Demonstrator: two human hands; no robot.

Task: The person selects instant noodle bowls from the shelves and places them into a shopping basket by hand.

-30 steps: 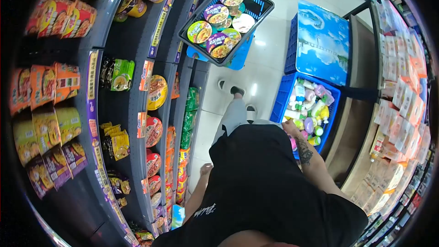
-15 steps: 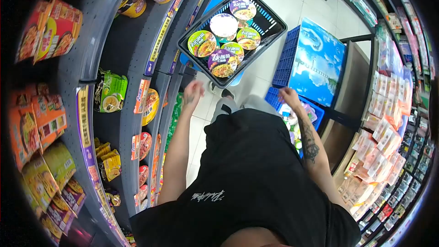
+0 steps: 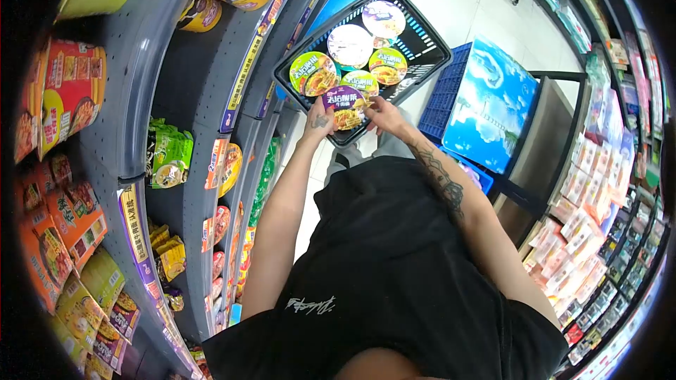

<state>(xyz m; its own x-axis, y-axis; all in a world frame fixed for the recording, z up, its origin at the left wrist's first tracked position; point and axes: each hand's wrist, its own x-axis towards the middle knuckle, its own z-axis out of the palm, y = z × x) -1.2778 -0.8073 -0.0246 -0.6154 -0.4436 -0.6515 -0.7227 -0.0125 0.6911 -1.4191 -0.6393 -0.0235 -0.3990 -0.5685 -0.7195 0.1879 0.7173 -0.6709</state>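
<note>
A purple-lidded instant noodle cup (image 3: pixel 343 102) stands at the near end of a black plastic basket (image 3: pixel 284 70). My left hand (image 3: pixel 320 121) is closed on the left side of this cup, and my right hand (image 3: pixel 384 115) grips its right edge. Right behind it sits a green-lidded noodle cup (image 3: pixel 360 81). More cups fill the basket: a green one (image 3: pixel 312 74) at left, another green one (image 3: pixel 387 65) at right, a cup with a glare-washed lid (image 3: pixel 350 46), and a purple-and-white one (image 3: pixel 384 18) at the far end. The fingertips under the purple cup are partly hidden.
Shelves (image 3: pixel 204 98) of noodle packs and cups run along the left, close to my left arm. To the right stand a blue crate (image 3: pixel 445 91) and a box with a sky-picture top (image 3: pixel 489 105). Racks of small packaged goods (image 3: pixel 584 204) line the far right.
Both hands have moved forward from beside my body to the basket and taken hold of the purple-lidded noodle cup. The view has shifted slightly.
</note>
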